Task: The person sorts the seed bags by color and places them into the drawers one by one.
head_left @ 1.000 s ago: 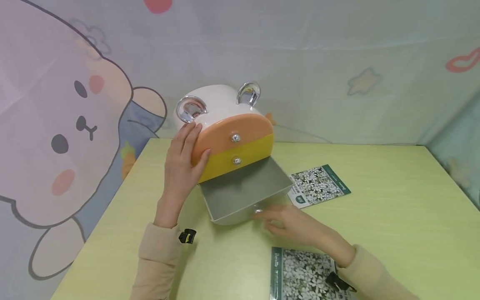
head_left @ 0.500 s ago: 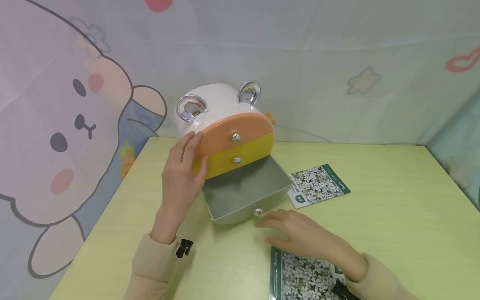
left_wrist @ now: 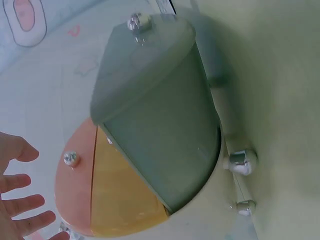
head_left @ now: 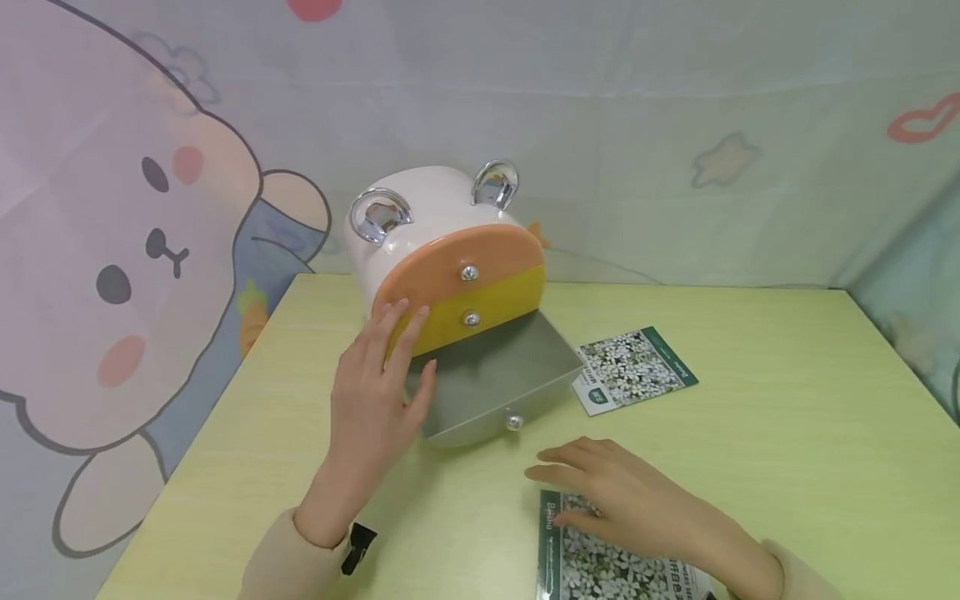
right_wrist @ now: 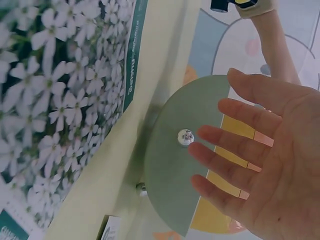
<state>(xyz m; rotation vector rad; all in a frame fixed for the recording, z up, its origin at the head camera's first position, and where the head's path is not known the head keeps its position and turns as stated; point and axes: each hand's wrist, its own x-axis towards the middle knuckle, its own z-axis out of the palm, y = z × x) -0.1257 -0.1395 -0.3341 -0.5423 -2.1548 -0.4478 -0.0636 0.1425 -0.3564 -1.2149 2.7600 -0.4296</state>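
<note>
A small white drawer cabinet point(head_left: 427, 196) with shiny silver ears stands at the back of the table. Its orange top drawer point(head_left: 431, 267) and yellow middle drawer point(head_left: 506, 296) are closed, while the grey-green bottom drawer point(head_left: 487, 379) is pulled out and bare inside. My left hand point(head_left: 378, 396) hovers with spread fingers before the cabinet's left front; the left wrist view shows a gap from it. Fingers loosely extended, my right hand point(head_left: 622, 500) is above a large white-flower seed packet point(head_left: 600, 575), partly covering it in the head view. Neither hand holds anything.
A second white-flower packet point(head_left: 637, 371) lies right of the pulled-out drawer, close to its corner. Round silver feet point(left_wrist: 242, 162) show under the cabinet in the left wrist view. A cartoon-printed cloth point(head_left: 637, 167) hangs behind the table point(head_left: 787, 417).
My right hand has let go of the bottom drawer's knob and drawn back toward the front packet. My left hand has come off the cabinet's side, downward and slightly right.
</note>
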